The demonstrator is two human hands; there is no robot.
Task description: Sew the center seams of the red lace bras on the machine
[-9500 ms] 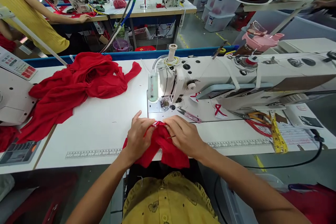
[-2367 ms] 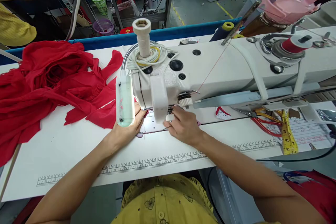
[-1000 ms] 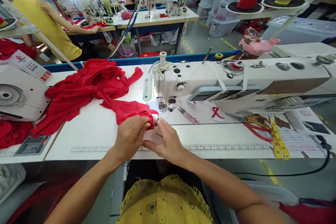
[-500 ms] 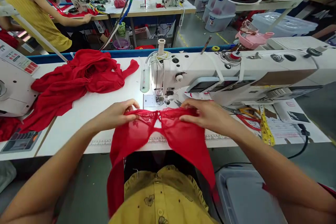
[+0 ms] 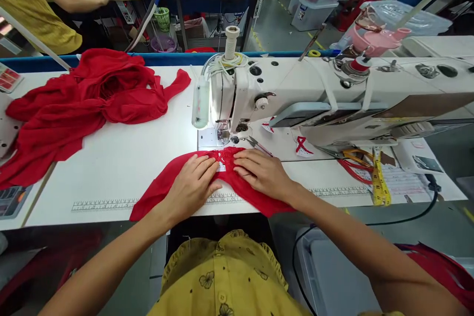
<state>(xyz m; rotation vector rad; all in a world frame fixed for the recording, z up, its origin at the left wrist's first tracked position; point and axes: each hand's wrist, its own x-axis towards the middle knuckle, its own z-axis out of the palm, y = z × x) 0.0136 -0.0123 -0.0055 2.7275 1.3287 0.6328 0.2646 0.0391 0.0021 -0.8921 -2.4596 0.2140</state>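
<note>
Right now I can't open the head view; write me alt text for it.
The left hand and right hand rest on a red garment spread on a white table, in front of a sewing machine. Red fabric is heaped at left; scissors and a yellow tape measure are at right.

Garment: red, lacy at centre top; lies spread on table before machine, both ends sloping toward near edge.
</note>
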